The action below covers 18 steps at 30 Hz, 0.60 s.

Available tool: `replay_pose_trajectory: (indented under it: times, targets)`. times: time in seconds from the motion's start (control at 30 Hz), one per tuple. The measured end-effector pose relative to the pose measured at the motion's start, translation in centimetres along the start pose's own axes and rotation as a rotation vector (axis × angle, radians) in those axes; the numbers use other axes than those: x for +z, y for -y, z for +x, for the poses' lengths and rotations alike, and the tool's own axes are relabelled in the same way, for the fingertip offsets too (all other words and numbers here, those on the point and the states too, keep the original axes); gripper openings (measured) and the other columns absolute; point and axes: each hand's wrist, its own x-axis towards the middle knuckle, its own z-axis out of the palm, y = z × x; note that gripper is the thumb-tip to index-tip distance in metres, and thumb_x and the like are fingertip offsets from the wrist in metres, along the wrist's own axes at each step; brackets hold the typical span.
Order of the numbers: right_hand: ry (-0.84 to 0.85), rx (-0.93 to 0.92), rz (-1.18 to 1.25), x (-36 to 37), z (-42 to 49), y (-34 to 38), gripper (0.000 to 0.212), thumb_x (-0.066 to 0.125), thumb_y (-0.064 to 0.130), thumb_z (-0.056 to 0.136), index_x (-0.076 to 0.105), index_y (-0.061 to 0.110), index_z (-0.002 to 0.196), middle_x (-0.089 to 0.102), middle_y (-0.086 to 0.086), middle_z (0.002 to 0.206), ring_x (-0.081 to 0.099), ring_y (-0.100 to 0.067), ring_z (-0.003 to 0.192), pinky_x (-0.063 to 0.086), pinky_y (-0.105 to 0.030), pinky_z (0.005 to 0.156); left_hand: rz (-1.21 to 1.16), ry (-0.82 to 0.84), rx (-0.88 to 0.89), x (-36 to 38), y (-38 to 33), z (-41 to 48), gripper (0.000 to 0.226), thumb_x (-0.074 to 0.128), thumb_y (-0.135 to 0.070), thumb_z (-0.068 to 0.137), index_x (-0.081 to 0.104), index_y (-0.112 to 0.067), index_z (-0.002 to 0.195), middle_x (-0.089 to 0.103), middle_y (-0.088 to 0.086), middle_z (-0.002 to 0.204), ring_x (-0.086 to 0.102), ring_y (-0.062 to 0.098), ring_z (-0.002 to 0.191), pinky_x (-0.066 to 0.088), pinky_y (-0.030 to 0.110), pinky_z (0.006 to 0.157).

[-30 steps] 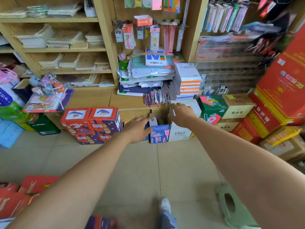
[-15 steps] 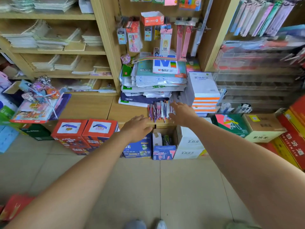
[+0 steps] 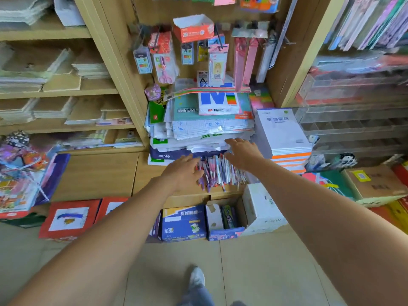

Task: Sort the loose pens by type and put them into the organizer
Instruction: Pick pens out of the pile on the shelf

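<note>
Two bare forearms stretch from the bottom corners toward the middle of the view. Between them, at 6 o'clock, one white shoe (image 3: 197,278) stands on the tiled floor. Farther on, a blue box (image 3: 184,224) and a white box (image 3: 262,208) sit on the floor under a wooden ledge (image 3: 99,173). On that ledge, just above centre, lies the heap of loose pens (image 3: 220,173).

The left hand (image 3: 184,171) is at the heap's 9 o'clock edge, fingers straight and slightly apart, tips touching the pens. The right hand (image 3: 242,154) is at its 1 o'clock, fingers spread wide, gripping nothing; whether it touches the pens I cannot tell.

Behind the pens rises a stack of paper packs (image 3: 198,129). At the heap's 2 o'clock is a pile of notebooks (image 3: 284,138), and beyond that the clear organizer (image 3: 353,129), blurred.
</note>
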Motion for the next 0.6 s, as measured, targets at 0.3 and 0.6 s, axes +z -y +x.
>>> replay_pose_trajectory:
  times: [0.3,0.6]
  targets:
    - [0.017,0.064,0.064,1.0,9.5,-2.5,0.049,0.041,0.027,0.097,0.034,0.018,0.144,0.045,-0.011,0.142,0.044,-0.031,0.127,0.030,-0.040,0.106,-0.018,0.048,0.055,-1.0,2.6,10.8,0.054,0.032,-0.037,0.103,0.019,-0.018,0.152,0.013,0.006,0.160,0.010,0.023,0.148,0.017,0.038,0.117]
    - [0.129,0.061,0.123,6.8,16.7,-7.4,0.041,0.041,0.026,0.097,0.044,0.018,0.137,0.050,-0.009,0.138,0.052,-0.031,0.119,0.039,-0.038,0.098,-0.094,0.032,-0.024,3.4,4.0,20.4,0.047,0.039,-0.033,0.100,0.036,-0.019,0.144,0.046,0.006,0.141,0.045,0.026,0.128,0.043,0.039,0.098]
